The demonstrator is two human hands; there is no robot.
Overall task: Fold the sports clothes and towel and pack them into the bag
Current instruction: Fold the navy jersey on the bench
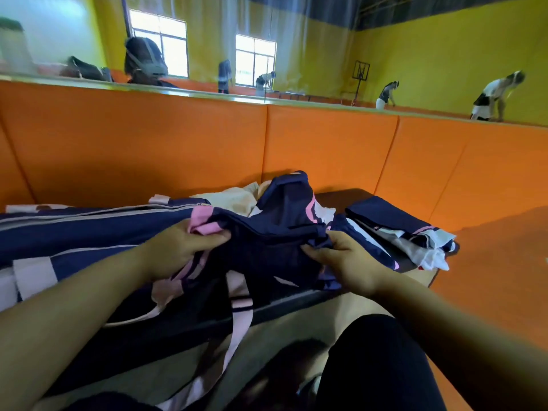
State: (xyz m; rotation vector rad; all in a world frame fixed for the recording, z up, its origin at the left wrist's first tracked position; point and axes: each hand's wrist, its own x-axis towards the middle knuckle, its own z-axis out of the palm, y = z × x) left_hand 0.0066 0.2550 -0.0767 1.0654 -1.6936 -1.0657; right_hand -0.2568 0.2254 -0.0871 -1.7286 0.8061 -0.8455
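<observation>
The bag point(89, 229) lies at the left of the table point(341, 197); the garment point(275, 241) sits mid-table, overlapping the bag's right end; the towel point(234, 198) lies behind it; the folded stack point(400, 232) rests at the right; the padded wall point(148, 143) stands behind.

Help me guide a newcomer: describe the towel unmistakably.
Follow the orange padded wall down to the dark table. The cream towel lies bunched there, behind the crumpled navy garment. It alone is plain and pale; its neighbours are mostly navy with pink.
</observation>
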